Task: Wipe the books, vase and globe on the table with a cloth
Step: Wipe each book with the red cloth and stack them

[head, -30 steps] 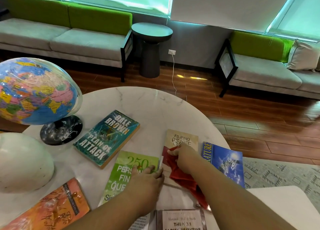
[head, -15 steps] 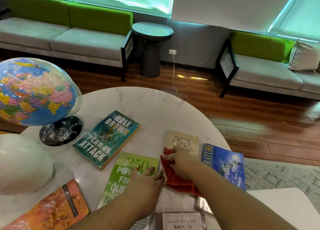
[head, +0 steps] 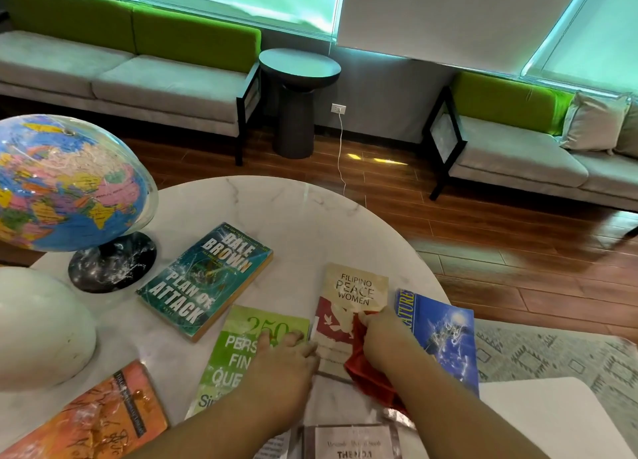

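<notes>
My right hand grips a red cloth and presses it on the right half of the beige and red book "Filipino Peace Women". My left hand lies flat with straight fingers on the green book, its fingertips by the beige book's left edge. A teal book "Plan of Attack" lies further left. The blue book sits right of my right hand. The globe stands at the left, the white vase below it.
An orange book lies at the lower left and a grey-white book at the bottom edge of the round marble table. A white surface adjoins at the right. Sofas, a dark side table and wooden floor lie beyond.
My right hand has slid the red cloth to the right and toward me across the beige book, uncovering its red lower cover. My left hand stays on the green book.
</notes>
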Demonstrator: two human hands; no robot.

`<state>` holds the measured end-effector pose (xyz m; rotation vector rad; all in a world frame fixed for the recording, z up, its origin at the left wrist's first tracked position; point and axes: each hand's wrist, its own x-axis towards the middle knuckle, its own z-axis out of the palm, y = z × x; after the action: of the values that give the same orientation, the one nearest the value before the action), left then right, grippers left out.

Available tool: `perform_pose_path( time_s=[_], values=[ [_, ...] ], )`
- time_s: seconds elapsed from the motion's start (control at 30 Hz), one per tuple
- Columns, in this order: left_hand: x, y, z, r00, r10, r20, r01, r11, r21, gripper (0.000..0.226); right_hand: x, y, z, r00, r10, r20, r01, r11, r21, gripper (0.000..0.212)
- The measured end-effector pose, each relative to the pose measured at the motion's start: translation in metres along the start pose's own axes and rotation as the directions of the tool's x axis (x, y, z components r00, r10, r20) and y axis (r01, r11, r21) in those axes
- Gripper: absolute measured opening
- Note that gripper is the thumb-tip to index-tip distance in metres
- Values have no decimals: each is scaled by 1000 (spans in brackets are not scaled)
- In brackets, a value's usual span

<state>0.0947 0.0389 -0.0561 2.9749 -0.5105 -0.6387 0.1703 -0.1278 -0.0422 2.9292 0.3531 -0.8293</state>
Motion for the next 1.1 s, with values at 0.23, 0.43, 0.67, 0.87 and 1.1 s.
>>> perform_pose_path(
  time_s=[0.23,0.43,0.67,0.87,1.1],
  values=[
    [27,-10,-1,999,-45,28,43,998,48,65,3,13,-16,994,90,56,-95,991,92,57],
    [34,-8,-3,999,-51,13,51,998,44,65,19,19,-15,994,105,23,-108,978,176,54],
    [36,-9,-4,997,-60,44,58,997,43,69,30,18,-13,994,112,-1,-111,982,155,54],
    [36,-7,-4,996,-72,60,69,997,42,72,39,24,-15,992,118,-43,-109,980,167,55],
    [34,-7,-7,995,-62,73,59,997,43,71,49,28,-24,984,175,-35,-162,959,231,46]
  ],
)
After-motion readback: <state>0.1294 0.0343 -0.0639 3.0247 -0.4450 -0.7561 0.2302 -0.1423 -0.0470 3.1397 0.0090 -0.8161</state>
